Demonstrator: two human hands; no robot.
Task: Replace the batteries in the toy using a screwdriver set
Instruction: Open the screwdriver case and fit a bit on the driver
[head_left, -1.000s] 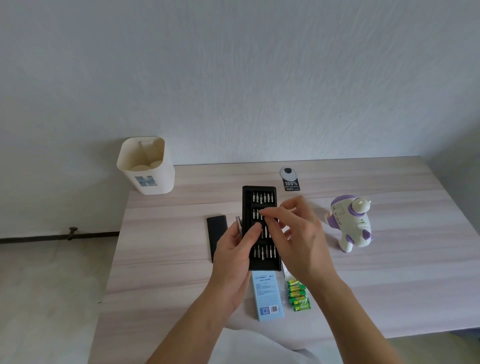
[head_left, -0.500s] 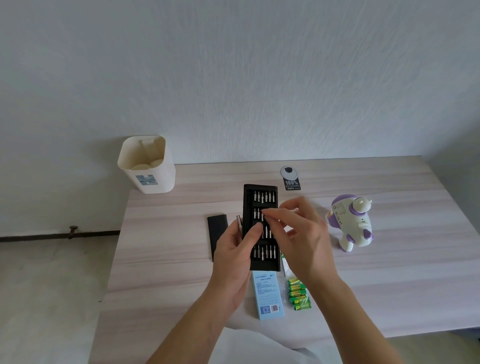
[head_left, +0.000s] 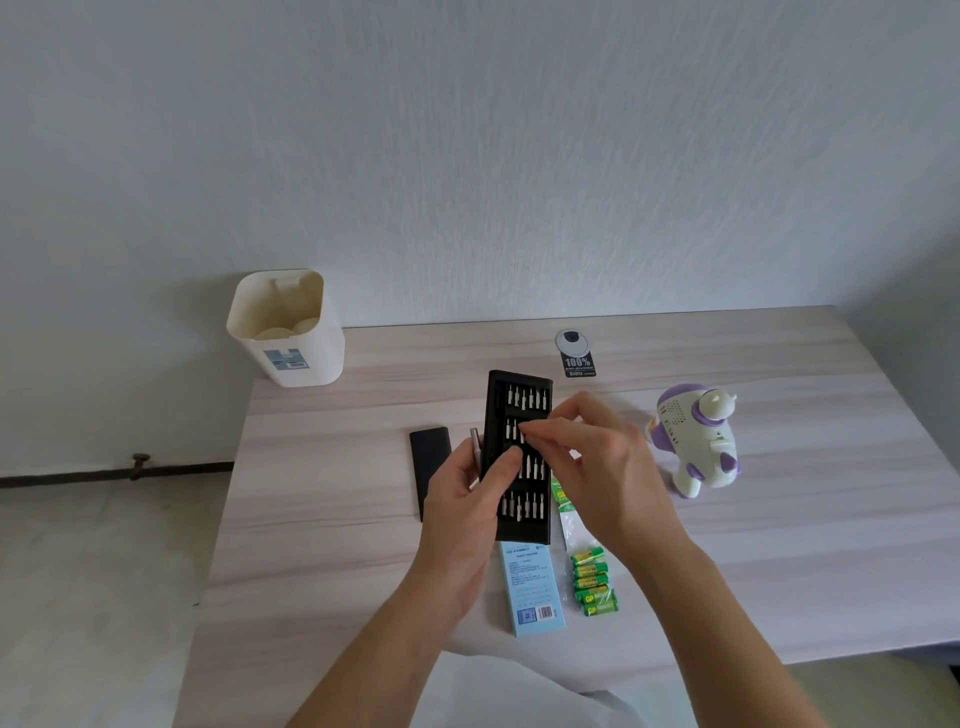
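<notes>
Black bit case (head_left: 521, 388) in L grip (head_left: 462, 512)

One view on record, from a wide-angle camera worn on the person's head. It faces forward and down across the table (head_left: 779, 545) from above its near edge, towards the wall (head_left: 467, 156), which fills the upper half of frame. Range is close, within arm's reach: both forearms enter from the bottom edge. The left hand (head_left: 467, 509), gripping the bit case (head_left: 497, 400), and the right hand (head_left: 608, 467), pinching a bit (head_left: 522, 435), sit at centre. Floor (head_left: 104, 571) shows at left, the toy (head_left: 696, 441) right of centre
</notes>
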